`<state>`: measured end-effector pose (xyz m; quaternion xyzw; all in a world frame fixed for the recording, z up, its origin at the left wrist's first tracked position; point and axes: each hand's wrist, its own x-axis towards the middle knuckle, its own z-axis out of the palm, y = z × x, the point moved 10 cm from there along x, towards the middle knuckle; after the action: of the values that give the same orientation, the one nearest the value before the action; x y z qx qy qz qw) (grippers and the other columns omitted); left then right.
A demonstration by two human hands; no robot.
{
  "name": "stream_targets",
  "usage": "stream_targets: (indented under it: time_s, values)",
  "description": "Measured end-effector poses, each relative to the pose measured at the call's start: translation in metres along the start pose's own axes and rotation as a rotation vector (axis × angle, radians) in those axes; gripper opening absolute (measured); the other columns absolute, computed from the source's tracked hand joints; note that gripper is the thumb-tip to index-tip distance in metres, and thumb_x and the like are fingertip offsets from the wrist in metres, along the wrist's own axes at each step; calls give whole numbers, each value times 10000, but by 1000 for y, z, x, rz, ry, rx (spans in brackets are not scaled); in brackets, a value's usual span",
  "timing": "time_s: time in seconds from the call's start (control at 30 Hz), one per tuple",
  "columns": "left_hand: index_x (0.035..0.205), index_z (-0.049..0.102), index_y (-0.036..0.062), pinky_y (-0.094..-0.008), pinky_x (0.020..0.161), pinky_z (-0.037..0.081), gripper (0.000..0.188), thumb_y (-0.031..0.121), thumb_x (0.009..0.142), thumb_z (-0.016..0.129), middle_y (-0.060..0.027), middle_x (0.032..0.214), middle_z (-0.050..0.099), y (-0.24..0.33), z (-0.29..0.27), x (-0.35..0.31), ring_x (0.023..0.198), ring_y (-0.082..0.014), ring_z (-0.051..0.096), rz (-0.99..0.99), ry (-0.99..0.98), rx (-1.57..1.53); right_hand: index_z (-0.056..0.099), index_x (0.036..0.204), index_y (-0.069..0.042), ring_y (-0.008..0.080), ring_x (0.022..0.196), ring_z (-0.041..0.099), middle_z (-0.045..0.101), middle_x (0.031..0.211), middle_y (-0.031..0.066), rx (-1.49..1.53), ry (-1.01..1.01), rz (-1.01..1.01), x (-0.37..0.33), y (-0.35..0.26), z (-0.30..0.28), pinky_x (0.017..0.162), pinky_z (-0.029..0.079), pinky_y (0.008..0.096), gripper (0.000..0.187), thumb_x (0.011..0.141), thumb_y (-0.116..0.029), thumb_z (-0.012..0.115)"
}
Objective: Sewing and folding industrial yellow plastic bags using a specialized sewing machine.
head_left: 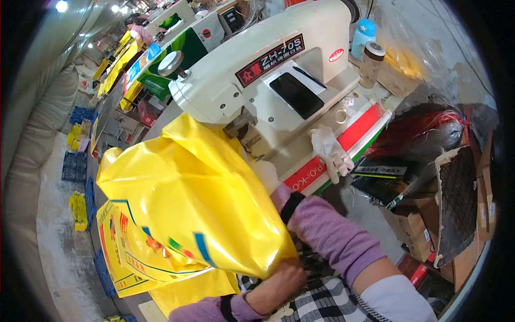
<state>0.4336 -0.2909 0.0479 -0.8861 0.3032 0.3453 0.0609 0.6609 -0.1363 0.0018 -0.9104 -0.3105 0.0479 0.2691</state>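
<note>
A big glossy yellow woven bag (198, 182) with printed pictures and blue bars spreads across the middle, its top edge up against the head of a cream industrial sewing machine (214, 70). My left hand (287, 282), bare and closed, grips the bag's near lower corner close to my checked apron. At the bag's right side, by the machine bed, is my right hand (266, 174) in a white glove; its fingers are hidden behind the yellow material. More printed yellow bags (123, 252) lie beneath on the left.
On the machine lies a black phone (298, 95). A white glove (330, 153) and a tape roll (341, 116) rest on the table's right side, before a jar (371, 64) and blue bottle (365, 35). Cardboard boxes (413, 231) stand right; blue crates (75, 166) and a person (139, 33) are left.
</note>
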Motion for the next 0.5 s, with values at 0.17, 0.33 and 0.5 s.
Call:
stream_targets:
  time_s: [0.17,0.33,0.5]
  values:
    - [1272,472,27,-339,918,352,485,28,788,486,-140,1233,501,-190,-110,-167,1079,-226,469,-368,763,158,176,1500,-77,298,598,665,677,702,114,30,29,58,-19,14,-15,493,494,436,730,867,-185,524]
    - [1412,374,-7,-392,1142,234,794,-98,650,579,-183,1420,433,-414,-122,-363,1363,-331,347,-742,1336,333,295,1475,-83,198,527,636,629,618,-3,-124,83,-89,-66,10,-13,450,469,362,722,820,-179,584]
    - [1280,556,71,-431,1014,379,632,32,664,694,-205,1290,548,-529,-37,-347,1213,-377,495,-694,1253,-187,573,1276,-96,299,890,620,616,964,155,94,357,-436,-147,2,-72,772,500,407,479,798,-113,591]
